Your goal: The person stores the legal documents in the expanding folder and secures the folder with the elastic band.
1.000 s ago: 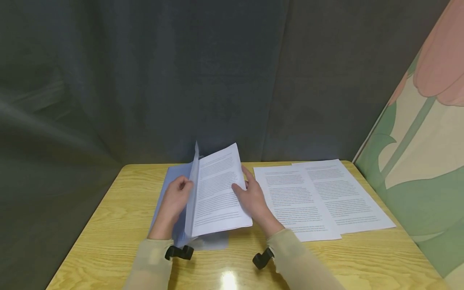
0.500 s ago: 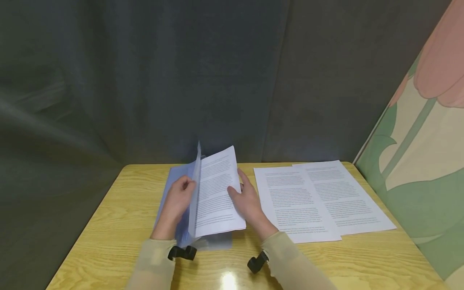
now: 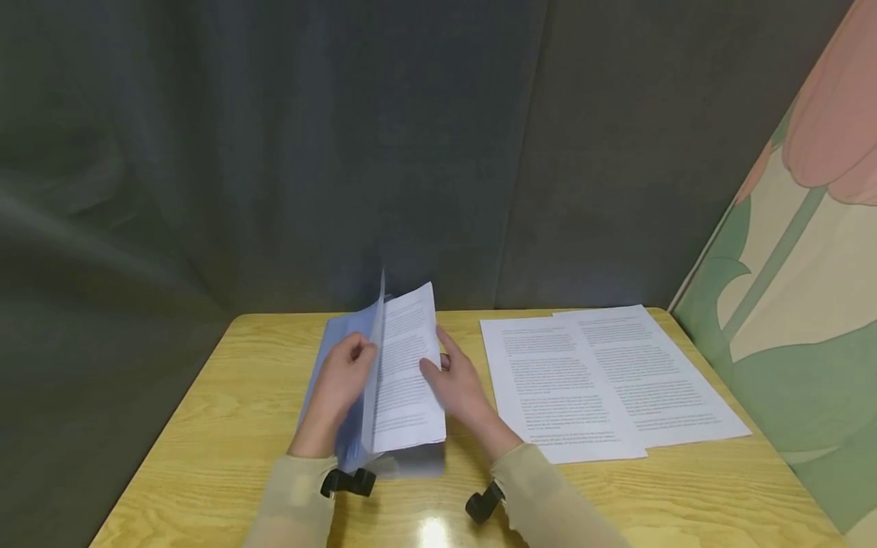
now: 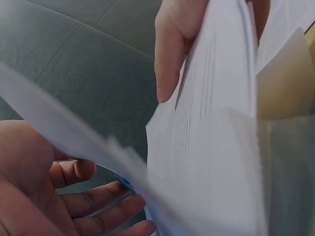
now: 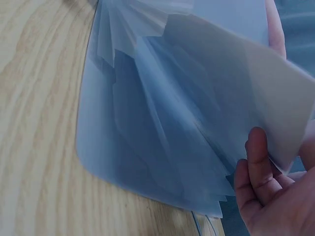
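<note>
A blue translucent plastic folder (image 3: 336,329) with several leaves lies on the table, partly raised. My left hand (image 3: 340,373) pinches one upright clear leaf (image 3: 372,396) along its left side. My right hand (image 3: 457,384) grips the right edge of a thin stack of printed paper (image 3: 404,380), thumb on the front, fingers behind. The stack's left edge runs in beside the raised leaf; how deep it sits is hidden. In the right wrist view, the folder's leaves (image 5: 93,132) fan out under the tilted papers (image 5: 266,73).
Two printed sheets (image 3: 548,380) (image 3: 637,373) overlap on the right side of the wooden table (image 3: 205,411). A dark curtain (image 3: 384,152) hangs behind the table, and a flower-patterned panel (image 3: 808,304) stands at right. Thin elastic cords (image 5: 197,223) show at the folder's corner.
My right hand has moved left with the paper stack, so less of the stack shows beside the leaf. My left hand and the raised leaf have shifted slightly right.
</note>
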### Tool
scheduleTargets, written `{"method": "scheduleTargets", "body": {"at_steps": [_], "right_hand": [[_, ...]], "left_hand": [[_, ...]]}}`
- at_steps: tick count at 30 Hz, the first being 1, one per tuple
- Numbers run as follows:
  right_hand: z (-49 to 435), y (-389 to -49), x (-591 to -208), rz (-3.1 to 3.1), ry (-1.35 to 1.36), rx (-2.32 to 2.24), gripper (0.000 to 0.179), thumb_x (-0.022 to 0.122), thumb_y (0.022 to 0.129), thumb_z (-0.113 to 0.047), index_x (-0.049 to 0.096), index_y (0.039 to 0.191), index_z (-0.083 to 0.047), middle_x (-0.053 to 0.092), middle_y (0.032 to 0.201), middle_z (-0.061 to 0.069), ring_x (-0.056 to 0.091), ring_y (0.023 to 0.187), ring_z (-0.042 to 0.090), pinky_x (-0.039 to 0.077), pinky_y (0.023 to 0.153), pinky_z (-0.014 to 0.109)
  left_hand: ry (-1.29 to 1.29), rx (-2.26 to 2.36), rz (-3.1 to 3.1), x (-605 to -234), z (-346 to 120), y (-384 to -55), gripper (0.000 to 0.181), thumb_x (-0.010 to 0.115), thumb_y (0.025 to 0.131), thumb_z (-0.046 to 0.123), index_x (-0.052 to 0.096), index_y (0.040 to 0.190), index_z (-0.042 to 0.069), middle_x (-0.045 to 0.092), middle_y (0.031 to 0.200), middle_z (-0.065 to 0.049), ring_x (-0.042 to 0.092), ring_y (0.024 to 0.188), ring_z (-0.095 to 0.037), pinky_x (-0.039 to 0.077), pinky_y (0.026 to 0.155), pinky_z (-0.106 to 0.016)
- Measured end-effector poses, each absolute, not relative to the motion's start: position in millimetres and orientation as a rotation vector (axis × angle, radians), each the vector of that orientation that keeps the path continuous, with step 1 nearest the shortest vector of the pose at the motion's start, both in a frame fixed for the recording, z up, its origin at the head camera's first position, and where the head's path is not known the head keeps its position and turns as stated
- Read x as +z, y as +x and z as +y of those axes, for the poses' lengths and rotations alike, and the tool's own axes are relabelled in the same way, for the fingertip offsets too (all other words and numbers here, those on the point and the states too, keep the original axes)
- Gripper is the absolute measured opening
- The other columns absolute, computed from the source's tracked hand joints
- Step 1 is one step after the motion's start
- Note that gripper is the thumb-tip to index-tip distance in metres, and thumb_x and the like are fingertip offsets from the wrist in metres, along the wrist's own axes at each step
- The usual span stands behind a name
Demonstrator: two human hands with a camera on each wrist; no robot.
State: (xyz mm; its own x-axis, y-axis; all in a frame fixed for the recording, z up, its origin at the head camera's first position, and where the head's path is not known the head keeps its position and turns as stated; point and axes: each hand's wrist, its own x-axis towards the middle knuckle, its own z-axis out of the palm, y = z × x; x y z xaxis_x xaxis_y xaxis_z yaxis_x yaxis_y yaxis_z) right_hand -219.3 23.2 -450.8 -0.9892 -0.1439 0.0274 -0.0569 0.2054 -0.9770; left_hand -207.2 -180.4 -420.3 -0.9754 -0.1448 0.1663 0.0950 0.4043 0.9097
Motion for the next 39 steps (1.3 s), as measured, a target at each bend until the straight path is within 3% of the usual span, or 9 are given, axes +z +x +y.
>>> {"method": "scheduleTargets", "body": {"at_steps": [4, 10, 14, 21, 27, 29, 36, 39], "right_hand": [[20, -219, -453, 2.46, -0.191, -1.875, 0.065, 0.064, 0.112, -0.027, 0.04, 0.171, -0.015, 0.074, 0.127, 0.016, 0.072, 0.099, 0.021, 0.059, 0.088, 0.039], [17, -215, -453, 2.495, -0.286, -1.862, 0.058, 0.06, 0.115, -0.027, 0.044, 0.168, -0.009, 0.071, 0.104, 0.01, 0.062, 0.074, 0.017, 0.049, 0.069, 0.03], [15, -214, -452, 2.501, -0.3, -1.832, 0.054, 0.057, 0.116, -0.026, 0.047, 0.167, -0.011, 0.068, 0.097, 0.007, 0.06, 0.067, 0.016, 0.048, 0.068, 0.03], [10, -216, -453, 2.506, -0.289, -1.754, 0.054, 0.053, 0.117, -0.028, 0.044, 0.17, -0.018, 0.065, 0.095, 0.006, 0.061, 0.072, 0.017, 0.051, 0.073, 0.033], [7, -217, -455, 2.567, -0.278, -1.687, 0.054, 0.053, 0.117, -0.03, 0.045, 0.169, -0.019, 0.071, 0.126, 0.01, 0.063, 0.105, 0.022, 0.051, 0.099, 0.046], [7, -218, -455, 2.581, -0.276, -1.675, 0.054, 0.053, 0.117, -0.031, 0.045, 0.169, -0.019, 0.071, 0.128, 0.009, 0.062, 0.109, 0.023, 0.049, 0.102, 0.047], [8, -220, -454, 2.57, -0.264, -1.666, 0.058, 0.054, 0.117, -0.032, 0.041, 0.172, -0.019, 0.061, 0.097, 0.004, 0.056, 0.082, 0.018, 0.047, 0.074, 0.036], [8, -220, -453, 2.56, -0.258, -1.671, 0.058, 0.054, 0.117, -0.033, 0.04, 0.172, -0.021, 0.061, 0.097, 0.005, 0.056, 0.082, 0.018, 0.046, 0.074, 0.036]], "left_hand": [[0.037, -1.617, -2.431, -420, -181, -207, 0.018, 0.057, 0.107, 0.01, 0.057, 0.089, 0.007, 0.044, 0.075, -0.001, 0.044, 0.07, -0.021, 0.036, 0.063, -0.034], [0.056, -1.59, -2.454, -421, -180, -206, 0.02, 0.057, 0.108, 0.014, 0.057, 0.09, 0.009, 0.044, 0.075, -0.002, 0.044, 0.07, -0.021, 0.037, 0.064, -0.035], [0.063, -1.583, -2.458, -420, -179, -205, 0.02, 0.057, 0.109, 0.015, 0.057, 0.089, 0.009, 0.043, 0.074, -0.003, 0.042, 0.068, -0.022, 0.036, 0.063, -0.035], [0.051, -1.601, -2.456, -417, -177, -205, 0.018, 0.057, 0.107, 0.014, 0.059, 0.09, 0.009, 0.045, 0.074, -0.003, 0.045, 0.069, -0.021, 0.036, 0.063, -0.033], [0.017, -1.611, -2.476, -417, -176, -204, 0.018, 0.056, 0.108, 0.013, 0.057, 0.091, 0.008, 0.044, 0.075, -0.004, 0.044, 0.068, -0.02, 0.036, 0.063, -0.032], [0.009, -1.604, -2.48, -416, -175, -204, 0.019, 0.055, 0.108, 0.014, 0.056, 0.09, 0.009, 0.043, 0.074, -0.004, 0.043, 0.068, -0.02, 0.035, 0.063, -0.032], [-0.018, -1.603, -2.492, -416, -176, -205, 0.019, 0.052, 0.11, 0.013, 0.051, 0.091, 0.009, 0.042, 0.077, -0.005, 0.042, 0.068, -0.021, 0.035, 0.063, -0.032], [-0.023, -1.613, -2.494, -415, -177, -204, 0.019, 0.05, 0.11, 0.012, 0.051, 0.092, 0.009, 0.042, 0.078, -0.005, 0.043, 0.069, -0.021, 0.035, 0.063, -0.033]]}}
